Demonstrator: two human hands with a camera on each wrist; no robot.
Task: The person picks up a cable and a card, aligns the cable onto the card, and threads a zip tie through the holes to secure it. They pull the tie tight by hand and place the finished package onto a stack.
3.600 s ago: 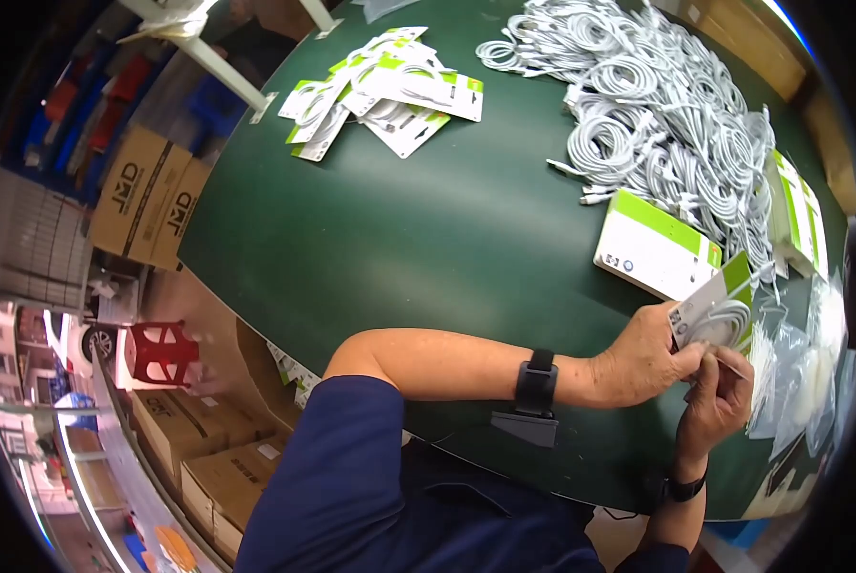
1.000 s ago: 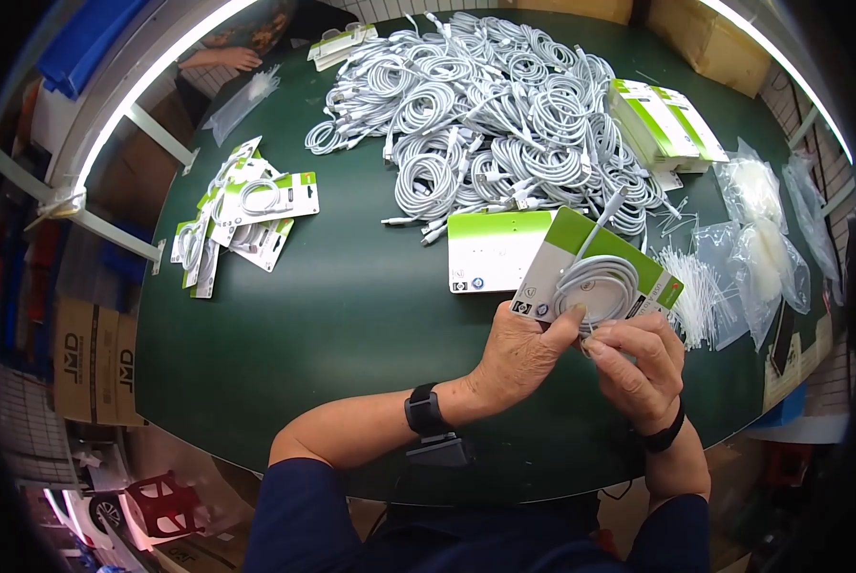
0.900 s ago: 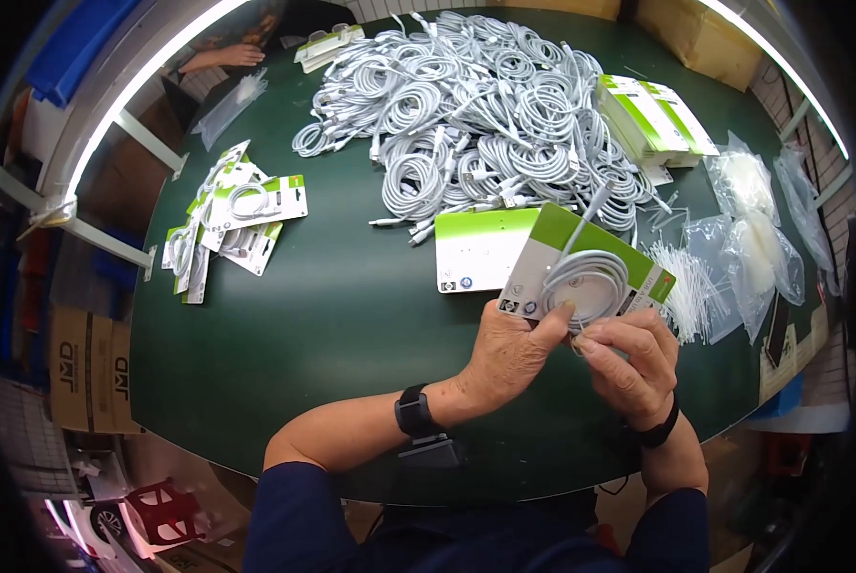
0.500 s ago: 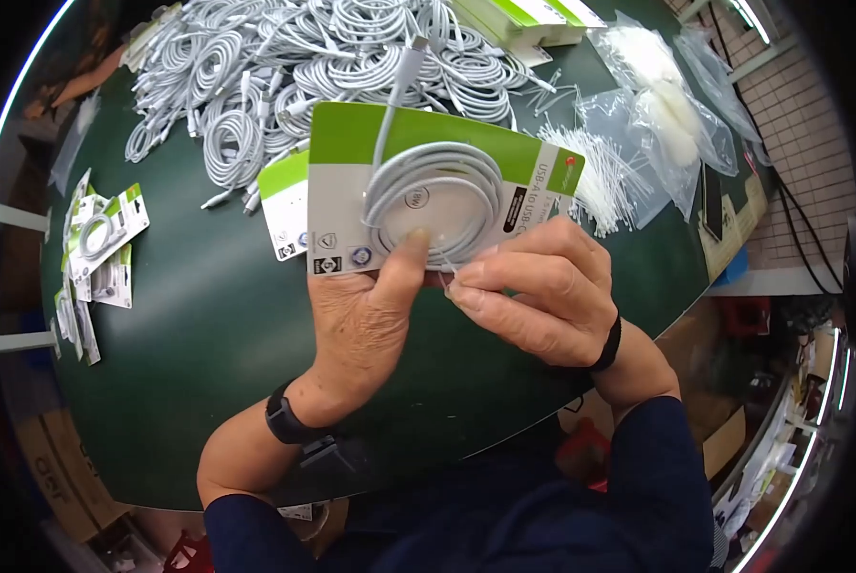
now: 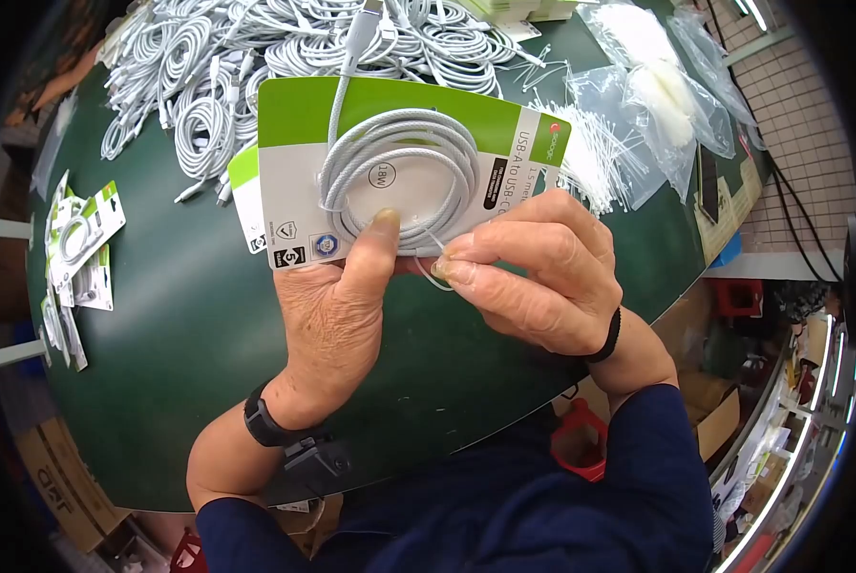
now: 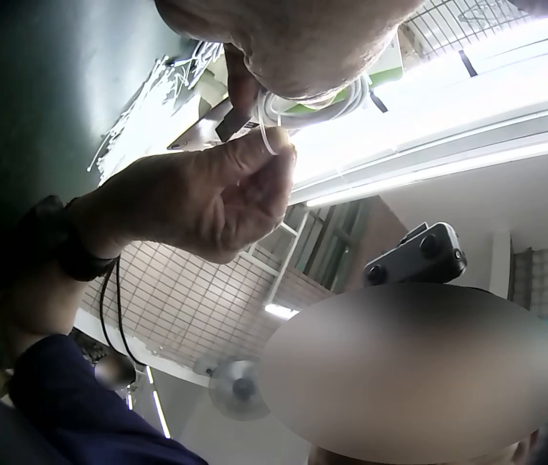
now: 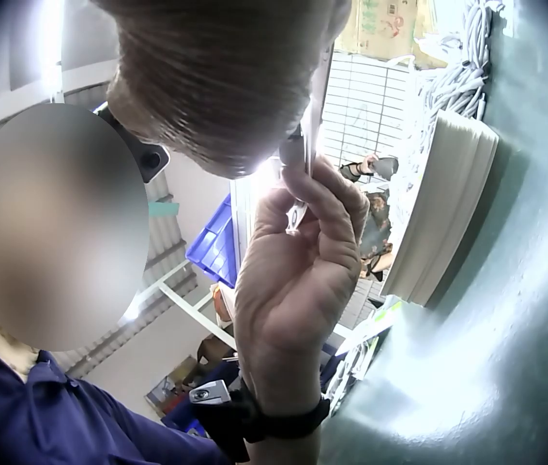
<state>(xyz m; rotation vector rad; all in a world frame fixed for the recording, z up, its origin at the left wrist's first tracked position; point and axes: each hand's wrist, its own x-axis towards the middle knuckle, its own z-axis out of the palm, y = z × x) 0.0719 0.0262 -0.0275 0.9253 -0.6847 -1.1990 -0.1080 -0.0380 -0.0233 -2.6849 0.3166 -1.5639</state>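
Observation:
In the head view my left hand (image 5: pixel 327 310) holds a green and white packaging card (image 5: pixel 289 119) from below, its thumb pressed on the front inside a coiled white USB cable (image 5: pixel 469 158). The cable lies against the card, one plug end rising past the top edge. My right hand (image 5: pixel 542 267) pinches a thin white cable tie (image 5: pixel 430 278) between thumb and forefinger at the coil's lower edge. The tie loops below the card. In the left wrist view the cable tie (image 6: pixel 266 138) shows at the right hand's fingertips; the left hand (image 6: pixel 298 39) covers much of the card.
Many coiled white cables (image 5: pixel 199 57) heap at the back of the green table (image 5: pixel 189 382). Loose cable ties (image 5: pixel 600 167) and plastic bags (image 5: pixel 662 105) lie right. Carded cables (image 5: pixel 89 234) sit left; a card stack (image 5: pixel 246 196) stands behind the held card.
The head view has swung right and closer since the oldest frame. The card now faces the camera more fully, and the right fingers have drawn slightly away from the coil with the tie.

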